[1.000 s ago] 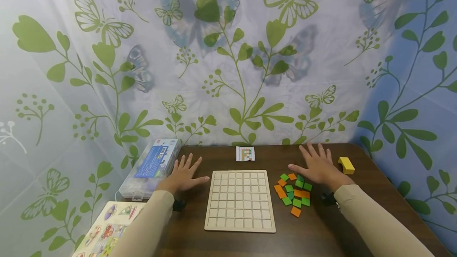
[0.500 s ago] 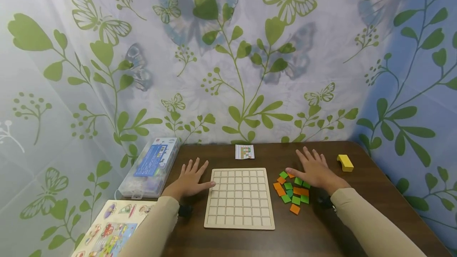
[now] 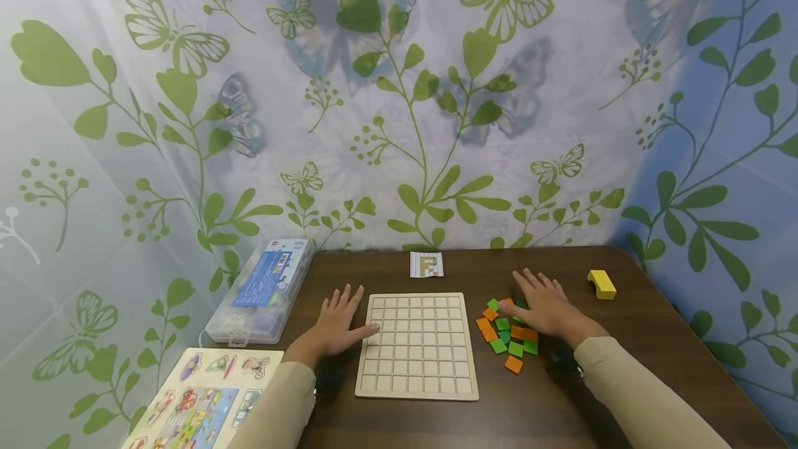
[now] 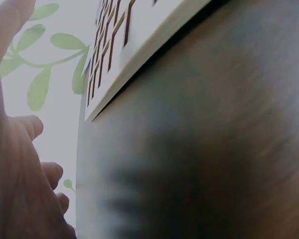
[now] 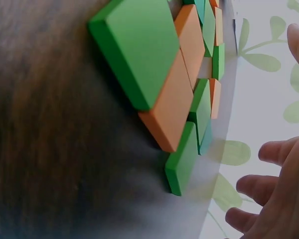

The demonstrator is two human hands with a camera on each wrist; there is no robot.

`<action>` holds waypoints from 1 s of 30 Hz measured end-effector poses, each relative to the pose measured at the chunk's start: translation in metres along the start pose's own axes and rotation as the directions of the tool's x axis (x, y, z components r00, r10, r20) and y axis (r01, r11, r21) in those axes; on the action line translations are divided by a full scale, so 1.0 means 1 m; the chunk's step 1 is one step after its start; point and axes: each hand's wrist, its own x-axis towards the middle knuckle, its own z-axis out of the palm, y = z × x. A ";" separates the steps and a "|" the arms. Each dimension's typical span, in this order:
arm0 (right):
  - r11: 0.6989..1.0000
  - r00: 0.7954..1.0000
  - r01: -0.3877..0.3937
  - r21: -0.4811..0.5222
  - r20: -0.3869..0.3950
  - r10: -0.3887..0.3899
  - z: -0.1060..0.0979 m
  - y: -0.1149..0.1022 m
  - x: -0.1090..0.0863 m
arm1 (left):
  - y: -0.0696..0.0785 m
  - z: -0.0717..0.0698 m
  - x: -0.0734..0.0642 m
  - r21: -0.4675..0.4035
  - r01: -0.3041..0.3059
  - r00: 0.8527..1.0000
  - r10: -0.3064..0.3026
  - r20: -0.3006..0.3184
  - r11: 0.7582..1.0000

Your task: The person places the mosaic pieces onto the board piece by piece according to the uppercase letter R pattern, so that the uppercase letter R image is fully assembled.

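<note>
A square wooden grid board (image 3: pixel 416 345) lies on the table between my hands. My left hand (image 3: pixel 335 324) is spread flat at its left side, and the thumb overlaps the board's edge in the head view. Beyond the right side lie several loose green and orange square tiles (image 3: pixel 500 346). Over the far right part of these tiles is my right hand (image 3: pixel 548 307), fingers extended, covering some of them. Neither hand holds anything. The right wrist view shows a green tile (image 5: pixel 139 50) close up, with the fingers (image 5: pixel 259 189) held above the table.
A small printed pattern card (image 3: pixel 427 265) lies behind the board. A yellow arch-shaped block (image 3: pixel 601 284) sits at the back right. On the left are a clear plastic case (image 3: pixel 264 289) with a blue label and a picture puzzle board (image 3: pixel 206 373). A patterned curtain (image 3: pixel 411 109) hangs behind.
My left hand has moved right, its thumb now overlapping the board's edge. My right hand has shifted slightly left and nearer, over the tiles. The board and tiles keep their arrangement.
</note>
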 end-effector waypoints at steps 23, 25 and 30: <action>0.993 0.997 0.042 0.109 0.066 -0.049 0.012 0.008 -0.001 | 0.024 0.024 -0.038 -0.117 -0.093 0.996 0.092 -0.021 0.989; 0.995 0.997 0.049 0.090 0.059 -0.054 0.012 0.009 0.000 | 0.028 0.025 -0.041 -0.130 -0.102 0.995 0.101 -0.016 0.986; 0.992 0.994 0.103 0.067 0.020 -0.104 0.012 0.008 -0.001 | 0.031 0.029 -0.052 -0.123 -0.116 0.993 0.116 -0.006 0.986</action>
